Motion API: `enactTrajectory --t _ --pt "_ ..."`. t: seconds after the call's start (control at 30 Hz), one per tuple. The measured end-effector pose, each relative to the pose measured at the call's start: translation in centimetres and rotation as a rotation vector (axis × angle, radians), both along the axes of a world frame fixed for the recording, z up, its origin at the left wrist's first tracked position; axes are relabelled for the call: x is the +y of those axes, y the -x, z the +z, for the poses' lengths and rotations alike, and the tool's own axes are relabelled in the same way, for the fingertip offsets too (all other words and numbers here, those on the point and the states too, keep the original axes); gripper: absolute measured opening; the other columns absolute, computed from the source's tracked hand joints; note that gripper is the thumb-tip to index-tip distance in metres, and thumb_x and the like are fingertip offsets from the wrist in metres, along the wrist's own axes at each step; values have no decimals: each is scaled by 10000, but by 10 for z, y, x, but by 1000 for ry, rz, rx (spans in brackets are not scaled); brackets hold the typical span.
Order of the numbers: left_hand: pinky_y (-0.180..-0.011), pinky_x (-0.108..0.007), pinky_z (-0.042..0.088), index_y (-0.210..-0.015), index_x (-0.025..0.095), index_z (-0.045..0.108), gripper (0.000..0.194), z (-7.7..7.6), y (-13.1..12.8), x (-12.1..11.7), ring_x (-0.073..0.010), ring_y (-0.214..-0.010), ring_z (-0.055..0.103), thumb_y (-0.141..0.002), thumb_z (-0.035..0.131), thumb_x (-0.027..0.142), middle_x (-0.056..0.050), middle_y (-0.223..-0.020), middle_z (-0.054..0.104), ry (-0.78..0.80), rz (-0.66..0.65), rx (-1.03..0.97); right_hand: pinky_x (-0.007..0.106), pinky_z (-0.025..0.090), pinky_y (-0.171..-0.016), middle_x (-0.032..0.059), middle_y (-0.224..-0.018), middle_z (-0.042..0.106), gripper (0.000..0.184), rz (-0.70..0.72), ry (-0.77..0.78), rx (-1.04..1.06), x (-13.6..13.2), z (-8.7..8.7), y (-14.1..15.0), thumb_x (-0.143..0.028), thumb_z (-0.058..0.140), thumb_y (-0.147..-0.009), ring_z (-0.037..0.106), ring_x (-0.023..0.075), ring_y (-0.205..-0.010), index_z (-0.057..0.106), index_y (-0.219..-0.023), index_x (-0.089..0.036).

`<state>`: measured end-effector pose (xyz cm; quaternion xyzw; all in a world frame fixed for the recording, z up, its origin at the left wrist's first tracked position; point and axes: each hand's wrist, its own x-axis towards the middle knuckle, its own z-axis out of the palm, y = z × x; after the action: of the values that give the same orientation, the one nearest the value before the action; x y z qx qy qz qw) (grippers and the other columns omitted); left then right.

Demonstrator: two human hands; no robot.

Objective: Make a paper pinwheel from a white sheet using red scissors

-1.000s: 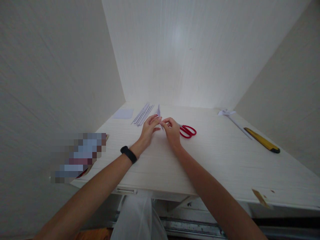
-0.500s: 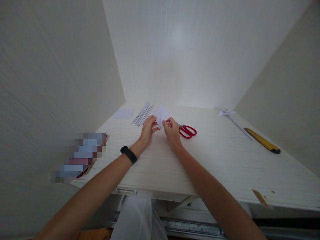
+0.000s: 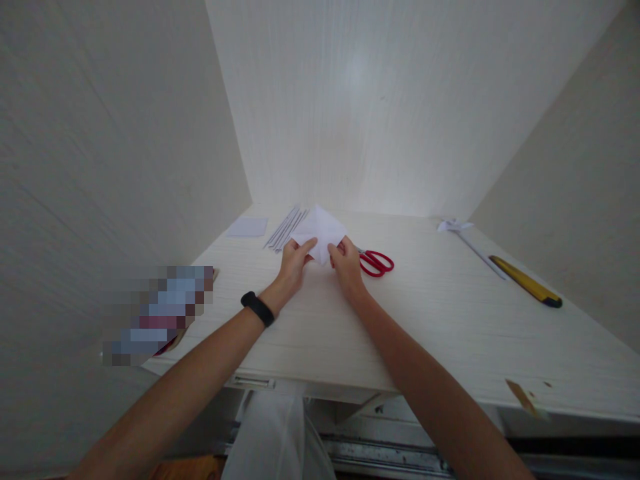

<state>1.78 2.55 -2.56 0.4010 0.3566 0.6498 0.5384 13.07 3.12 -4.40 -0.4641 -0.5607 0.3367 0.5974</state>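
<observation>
A white square of paper (image 3: 321, 229) is held up off the pale wooden desk (image 3: 450, 313), one corner pointing up like a diamond. My left hand (image 3: 294, 263), with a black band at the wrist, pinches its lower left edge. My right hand (image 3: 345, 261) pinches its lower right edge. Both hands are closed on the paper, close together near the middle of the desk. Red-handled scissors (image 3: 376, 262) lie just right of my right hand.
Several thin white paper strips (image 3: 287, 229) and a small white sheet (image 3: 247, 227) lie at the back left. A folded white paper piece (image 3: 454, 225) with a long strip and a yellow utility knife (image 3: 525, 281) lie at the right. Walls close in on three sides.
The paper has opened out from a narrow folded shape into a wide diamond between my hands. Both hands have drawn slightly apart and back.
</observation>
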Motion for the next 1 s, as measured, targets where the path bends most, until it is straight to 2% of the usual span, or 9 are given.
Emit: enactTrajectory --t 0.17,0.33,0.57,0.73,1.0 --pt "-723 -275 534 -865 175 708 221 1 -1 0 -183 -856 682 -662 782 223 -53 -961 756 -6 11 -41 382 570 -792 78 -1137 641 309 45 -11 53 1 0 0 -340 591 -932 650 186 -943 596 -1177 -152" --pt "-765 -307 539 -890 168 712 290 3 -2 -3 -203 -904 687 -628 811 242 -73 -998 759 -10 33 -69 376 569 -786 73 -1114 647 294 90 20 66 0 1 -2 -339 591 -932 652 180 -926 603 -1156 -149" --pt "-862 -362 541 -983 139 681 227 4 -2 -2 -193 -947 671 -767 739 180 -81 -1076 723 -4 68 -61 365 569 -771 65 -1080 654 274 116 51 60 -1 4 -3 -336 591 -933 653 171 -899 612 -1127 -144" --pt "-861 -424 554 -1107 140 633 250 2 -2 -1 -210 -999 646 -896 632 274 -85 -1151 656 -18 55 1 334 567 -721 53 -1022 656 265 83 48 63 0 3 -4 -344 585 -936 649 151 -834 614 -1103 -140" --pt "-869 -424 551 -1074 134 650 229 -1 -2 0 -204 -979 657 -874 659 243 -77 -1114 678 -21 18 37 332 566 -722 47 -1004 658 244 6 3 90 4 -1 -6 -333 595 -930 647 150 -832 621 -1075 -137"
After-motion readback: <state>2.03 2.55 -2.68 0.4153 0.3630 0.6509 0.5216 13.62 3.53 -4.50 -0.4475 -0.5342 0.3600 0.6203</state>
